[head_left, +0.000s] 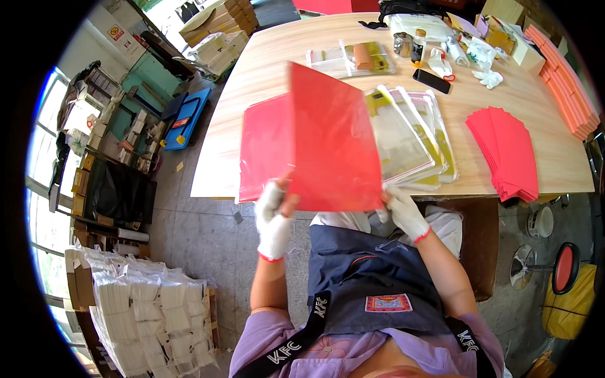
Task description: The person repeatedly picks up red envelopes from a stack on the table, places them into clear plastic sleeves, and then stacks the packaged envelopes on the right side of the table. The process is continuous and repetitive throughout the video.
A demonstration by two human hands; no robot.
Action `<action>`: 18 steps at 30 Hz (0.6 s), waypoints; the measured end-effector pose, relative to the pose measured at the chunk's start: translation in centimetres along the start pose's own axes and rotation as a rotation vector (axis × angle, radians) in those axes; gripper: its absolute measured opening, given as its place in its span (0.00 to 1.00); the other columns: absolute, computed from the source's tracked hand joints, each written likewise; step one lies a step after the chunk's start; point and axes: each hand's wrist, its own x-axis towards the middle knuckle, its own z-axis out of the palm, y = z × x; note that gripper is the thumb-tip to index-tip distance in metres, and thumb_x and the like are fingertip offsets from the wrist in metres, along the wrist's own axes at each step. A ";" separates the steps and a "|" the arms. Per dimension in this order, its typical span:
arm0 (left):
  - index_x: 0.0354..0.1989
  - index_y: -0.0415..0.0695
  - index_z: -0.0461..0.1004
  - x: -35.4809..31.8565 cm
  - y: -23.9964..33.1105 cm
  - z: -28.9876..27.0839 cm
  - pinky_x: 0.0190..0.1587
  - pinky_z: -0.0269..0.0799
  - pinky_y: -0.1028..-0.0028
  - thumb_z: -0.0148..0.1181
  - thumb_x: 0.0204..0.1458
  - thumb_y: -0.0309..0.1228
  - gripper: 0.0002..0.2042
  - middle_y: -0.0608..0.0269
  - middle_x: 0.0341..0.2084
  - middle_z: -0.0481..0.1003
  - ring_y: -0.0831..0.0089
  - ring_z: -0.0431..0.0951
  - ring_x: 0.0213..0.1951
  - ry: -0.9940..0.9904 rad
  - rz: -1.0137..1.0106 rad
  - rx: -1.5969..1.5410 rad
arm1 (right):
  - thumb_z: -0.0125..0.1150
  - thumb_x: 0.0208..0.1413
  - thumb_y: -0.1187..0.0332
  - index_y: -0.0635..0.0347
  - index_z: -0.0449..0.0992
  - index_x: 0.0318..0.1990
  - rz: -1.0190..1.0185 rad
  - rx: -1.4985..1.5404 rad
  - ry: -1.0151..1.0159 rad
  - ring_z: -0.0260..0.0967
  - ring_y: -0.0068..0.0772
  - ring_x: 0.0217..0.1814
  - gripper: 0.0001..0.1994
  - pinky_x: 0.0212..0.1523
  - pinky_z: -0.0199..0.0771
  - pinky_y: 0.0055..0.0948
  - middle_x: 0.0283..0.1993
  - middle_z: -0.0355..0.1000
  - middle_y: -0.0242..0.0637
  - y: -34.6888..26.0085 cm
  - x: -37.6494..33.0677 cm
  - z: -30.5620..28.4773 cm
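Note:
A glossy red card sheet (pixel 334 145) is held up in front of me, tilted above the near edge of the table. My left hand (pixel 274 217), in a white glove with bare fingertips, grips its lower left edge. At the lower right corner, my right hand (pixel 405 212), gloved the same way, pinches the sheet. Behind it on the left lies a red stack (pixel 261 151) with a shiny plastic surface, partly hidden by the raised sheet. Fanned clear plastic sleeves (pixel 409 142) lie just beyond my right hand.
Fanned red cards (pixel 504 151) lie at the table's right. Farther back are a phone (pixel 432 80), a bottle (pixel 418 47), more plastic packs (pixel 324 60) and a white glove (pixel 488 78). Coral stacks (pixel 561 82) line the right edge. White bundles (pixel 148 309) stand on the floor at left.

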 end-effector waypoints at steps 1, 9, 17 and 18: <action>0.52 0.38 0.68 0.6 -0.3 -2.1 0.28 0.56 0.85 0.49 0.46 0.16 0.21 0.71 0.37 0.70 0.87 0.58 0.26 0.065 0.043 -0.003 | 0.49 0.59 0.64 0.63 0.73 0.37 0.019 -0.090 -0.028 0.59 0.13 0.23 0.11 0.22 0.56 0.14 0.25 0.67 0.25 -1.2 1.6 1.5; 0.53 0.40 0.66 3.4 -10.0 -12.9 0.44 0.68 0.73 0.49 0.50 0.26 0.19 0.46 0.44 0.71 0.66 0.74 0.42 0.230 -0.075 0.791 | 0.49 0.56 0.60 0.61 0.72 0.22 0.024 -0.621 -0.033 0.67 0.21 0.19 0.16 0.23 0.65 0.23 0.15 0.68 0.32 -5.5 6.9 11.9; 0.58 0.39 0.60 0.0 -12.5 -11.4 0.54 0.60 0.68 0.42 0.51 0.27 0.23 0.52 0.56 0.62 0.62 0.63 0.57 0.692 -0.054 0.211 | 0.52 0.56 0.66 0.60 0.71 0.45 -0.331 -0.464 0.301 0.65 0.17 0.22 0.12 0.22 0.66 0.18 0.27 0.71 0.31 -4.6 -0.4 -4.8; 0.58 0.39 0.60 -1.6 -13.2 -11.8 0.50 0.62 0.70 0.42 0.51 0.29 0.23 0.54 0.54 0.64 0.63 0.66 0.52 0.701 0.000 0.160 | 0.53 0.55 0.67 0.60 0.71 0.45 -0.160 -0.318 0.508 0.65 0.18 0.21 0.12 0.20 0.65 0.19 0.25 0.70 0.31 -6.7 -2.7 -6.3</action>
